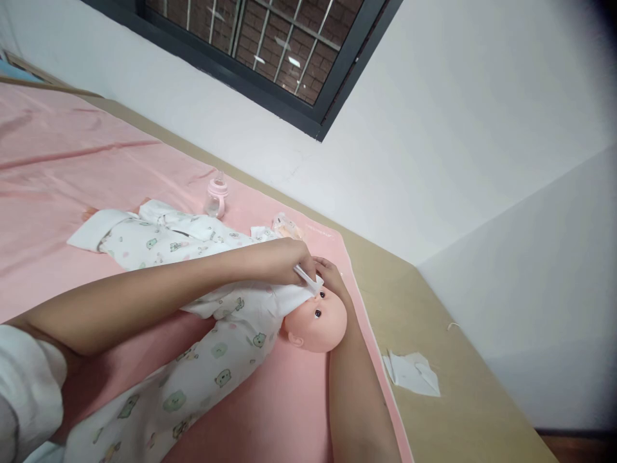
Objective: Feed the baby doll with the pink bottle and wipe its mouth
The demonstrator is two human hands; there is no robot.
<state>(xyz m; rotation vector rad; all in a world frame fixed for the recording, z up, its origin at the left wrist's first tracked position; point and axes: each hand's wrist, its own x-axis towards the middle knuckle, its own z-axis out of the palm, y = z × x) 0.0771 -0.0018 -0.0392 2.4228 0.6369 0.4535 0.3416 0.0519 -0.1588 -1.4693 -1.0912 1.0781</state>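
Note:
A baby doll in a white bear-print outfit lies on its back on a pink sheet, its head toward the right. From the left reaches my left hand, fingers closed on a white tissue or cloth over the lower part of the doll's face. The doll's eyes and forehead show; its mouth is hidden. My right hand curls around the far side of the doll's head and supports it. Some of its fingers are hidden behind the head and the other hand.
Beyond the doll stands a baby bottle with a pink collar and handle. A small clear packet lies near the sheet's far edge. A crumpled white tissue rests on the tan surface at right. A wall and barred window rise behind.

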